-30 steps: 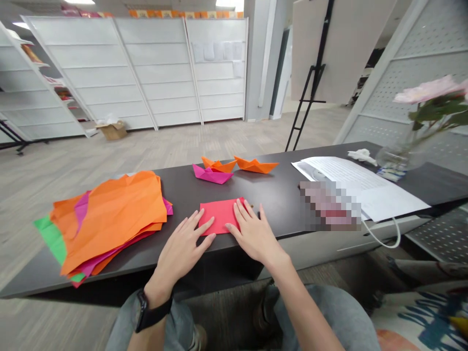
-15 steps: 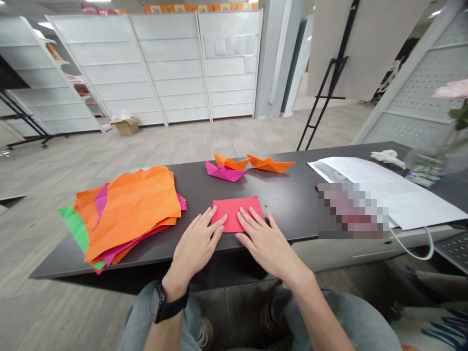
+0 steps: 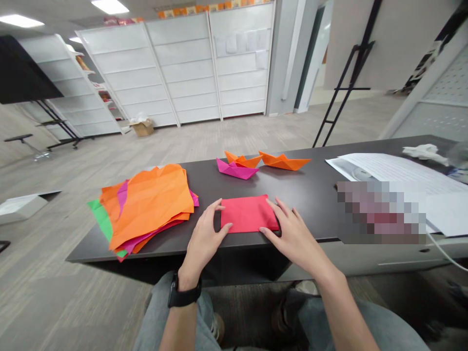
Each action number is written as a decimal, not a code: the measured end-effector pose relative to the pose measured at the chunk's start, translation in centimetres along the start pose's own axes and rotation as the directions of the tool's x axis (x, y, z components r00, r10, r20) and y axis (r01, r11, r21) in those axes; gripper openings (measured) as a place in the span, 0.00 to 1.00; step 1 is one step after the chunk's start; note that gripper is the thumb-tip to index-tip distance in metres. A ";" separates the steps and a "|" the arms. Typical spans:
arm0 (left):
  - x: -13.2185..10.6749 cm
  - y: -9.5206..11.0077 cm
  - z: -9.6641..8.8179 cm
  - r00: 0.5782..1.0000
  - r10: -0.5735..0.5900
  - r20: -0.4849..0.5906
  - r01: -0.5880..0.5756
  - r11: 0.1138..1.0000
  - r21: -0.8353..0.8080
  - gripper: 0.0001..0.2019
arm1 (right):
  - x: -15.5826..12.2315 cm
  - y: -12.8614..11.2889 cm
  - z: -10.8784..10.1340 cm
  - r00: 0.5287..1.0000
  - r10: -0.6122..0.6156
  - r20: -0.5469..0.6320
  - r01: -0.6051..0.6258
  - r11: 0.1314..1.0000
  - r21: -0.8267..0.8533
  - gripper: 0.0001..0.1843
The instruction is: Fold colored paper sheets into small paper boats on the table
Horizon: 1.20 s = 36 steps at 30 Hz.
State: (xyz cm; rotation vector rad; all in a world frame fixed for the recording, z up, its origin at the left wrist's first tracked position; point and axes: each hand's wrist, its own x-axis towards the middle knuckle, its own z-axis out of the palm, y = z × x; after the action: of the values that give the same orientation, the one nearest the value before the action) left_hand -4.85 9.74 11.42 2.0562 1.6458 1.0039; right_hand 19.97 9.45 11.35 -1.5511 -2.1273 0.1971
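Note:
A folded red paper [image 3: 244, 214] forms a small rectangle lying on the dark table, close to its front edge. My left hand [image 3: 205, 236] holds its left end, with the thumb at the lower edge and the fingers at the upper left corner. At the right end my right hand [image 3: 290, 231] has its thumb on the lower edge and its fingertips by the upper right corner. Past the red paper sit a magenta paper boat [image 3: 237, 169], an orange paper boat [image 3: 243, 160] partly behind it, and another orange paper boat [image 3: 285, 161].
To the left lies a stack of colored paper sheets [image 3: 153, 204], orange on top, with green and magenta edges showing. Printed white sheets [image 3: 395, 170], a blurred-out object [image 3: 382, 212] and a crumpled tissue [image 3: 426, 152] are on the right. The dark table [image 3: 310, 204] has its front edge near my knees.
My hands have moved apart from lying flat on the red paper to its two ends, with thumbs and fingers at its edges. The camera view has turned slightly left.

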 end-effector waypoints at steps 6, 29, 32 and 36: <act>0.2 0.6 0.1 1.000 -0.011 0.013 0.010 0.997 0.072 0.33 | 0.1 -0.1 0.4 0.996 0.076 -0.056 -0.071 0.994 0.086 0.41; 0.1 -0.1 -0.6 0.987 0.116 -0.116 -0.140 0.962 -0.233 0.22 | 0.7 0.4 0.4 0.980 0.150 -0.133 -0.085 0.912 0.401 0.50; 0.0 0.0 -0.8 0.959 0.204 -0.197 -0.249 0.938 -0.239 0.15 | 0.8 0.4 0.2 0.969 0.147 -0.197 -0.041 0.887 0.460 0.35; 0.0 0.2 -1.0 0.901 0.261 -0.346 -0.367 0.884 -0.288 0.16 | 0.8 -0.1 -1.0 0.935 -0.022 -0.353 0.200 0.856 0.476 0.08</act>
State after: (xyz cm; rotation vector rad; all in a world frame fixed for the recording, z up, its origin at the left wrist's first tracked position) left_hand -5.39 9.50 12.21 2.0364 1.1493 1.6595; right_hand 20.18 10.02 12.47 -1.0578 -1.7070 0.3868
